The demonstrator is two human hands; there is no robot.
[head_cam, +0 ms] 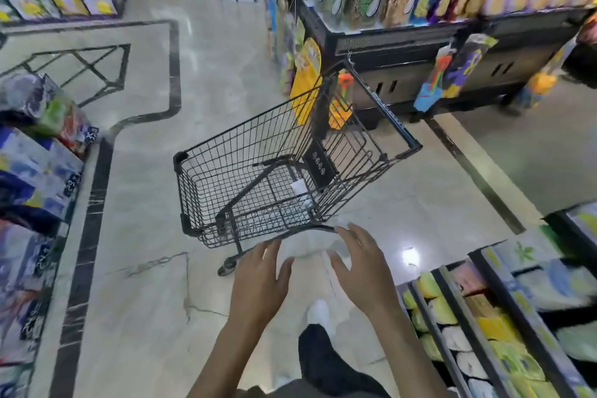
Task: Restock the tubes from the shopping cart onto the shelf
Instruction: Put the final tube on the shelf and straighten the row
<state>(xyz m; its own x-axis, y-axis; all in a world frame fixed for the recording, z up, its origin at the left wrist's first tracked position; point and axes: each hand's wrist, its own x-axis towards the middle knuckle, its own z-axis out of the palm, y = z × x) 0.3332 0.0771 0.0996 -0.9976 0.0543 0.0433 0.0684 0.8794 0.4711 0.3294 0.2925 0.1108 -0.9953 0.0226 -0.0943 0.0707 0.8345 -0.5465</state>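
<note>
No legible text on the blurred packages or price tags [71,185].

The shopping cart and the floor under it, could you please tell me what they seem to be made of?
The shopping cart looks like thin metal wire with a black coating: its open grid shows the floor through it. The floor seems polished stone or marble-look tile: pale, veined, glossy enough to reflect a light, with dark inlaid bands.

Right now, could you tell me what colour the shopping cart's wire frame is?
Black, seen best in the head view: the shopping cart.
</note>
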